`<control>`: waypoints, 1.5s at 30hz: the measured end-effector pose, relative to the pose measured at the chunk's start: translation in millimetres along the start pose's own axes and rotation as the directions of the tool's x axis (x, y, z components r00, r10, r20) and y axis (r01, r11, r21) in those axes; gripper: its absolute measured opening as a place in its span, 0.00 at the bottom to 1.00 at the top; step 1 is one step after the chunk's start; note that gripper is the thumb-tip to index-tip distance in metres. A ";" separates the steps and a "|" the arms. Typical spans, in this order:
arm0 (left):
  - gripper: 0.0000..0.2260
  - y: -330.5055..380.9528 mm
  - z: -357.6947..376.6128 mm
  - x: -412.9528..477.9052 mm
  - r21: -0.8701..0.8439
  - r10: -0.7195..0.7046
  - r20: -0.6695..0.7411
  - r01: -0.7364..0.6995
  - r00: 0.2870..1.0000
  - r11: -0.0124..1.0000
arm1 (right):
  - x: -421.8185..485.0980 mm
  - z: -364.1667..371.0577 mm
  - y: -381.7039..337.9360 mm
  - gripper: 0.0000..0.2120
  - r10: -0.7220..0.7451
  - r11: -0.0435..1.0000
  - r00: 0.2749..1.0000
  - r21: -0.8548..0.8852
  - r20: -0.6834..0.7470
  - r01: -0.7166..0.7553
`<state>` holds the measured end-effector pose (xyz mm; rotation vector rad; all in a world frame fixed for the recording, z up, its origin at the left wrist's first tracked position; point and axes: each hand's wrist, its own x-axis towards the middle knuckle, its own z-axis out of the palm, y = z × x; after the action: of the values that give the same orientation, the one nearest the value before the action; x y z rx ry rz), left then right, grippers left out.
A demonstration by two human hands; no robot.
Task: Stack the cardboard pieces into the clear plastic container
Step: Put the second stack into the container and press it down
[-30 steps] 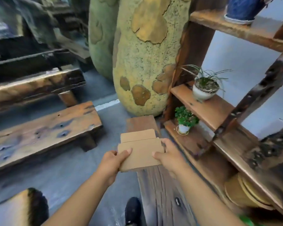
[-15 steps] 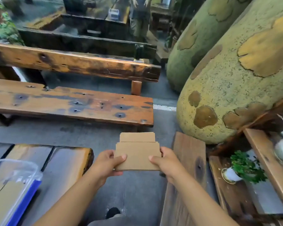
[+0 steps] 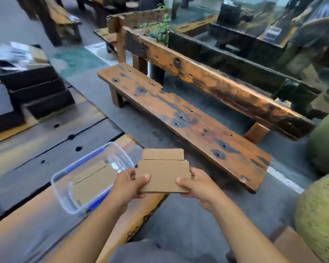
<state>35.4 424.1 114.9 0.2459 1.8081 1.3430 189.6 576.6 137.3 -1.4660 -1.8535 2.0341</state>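
Wooden table (image 3: 46,230): container (image 3: 65,196); both hands grip cardboard stack (image 3: 164,175).

The container (image 3: 60,196) stands on the table (image 3: 36,168) near its right edge, with cardboard sheets (image 3: 95,179) lying in it. Just right of it, above that edge, the left hand (image 3: 129,185) and the right hand (image 3: 198,185) hold the cardboard pieces (image 3: 163,173) between them. A bench (image 3: 188,122) stands behind.

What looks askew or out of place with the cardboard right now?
The cardboard stack held by the left hand and right hand is not squared: a narrower piece juts past its far edge. The pieces in the clear container look flat; nothing spilled.
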 end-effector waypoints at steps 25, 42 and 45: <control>0.05 -65.8 -5.7 -83.9 -0.320 -0.224 -0.640 0.010 0.735 0.947 | 56.5 78.1 -22.9 0.10 0.077 0.869 0.783 -0.426 0.617 0.250; 0.03 -43.5 -159.4 0.8 0.059 -0.133 -0.529 0.194 0.838 0.979 | 114.3 195.4 -76.5 0.10 -0.123 0.576 0.881 -0.690 0.457 0.438; 0.11 -43.0 -166.9 6.6 0.152 -0.128 -0.554 0.252 0.823 0.956 | 121.2 207.4 -76.9 0.09 -0.083 0.542 0.890 -0.729 0.449 0.418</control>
<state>-75.2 295.1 85.3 -0.2274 2.3865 1.1336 -49.9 510.3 94.2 -0.7419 -3.2247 1.3723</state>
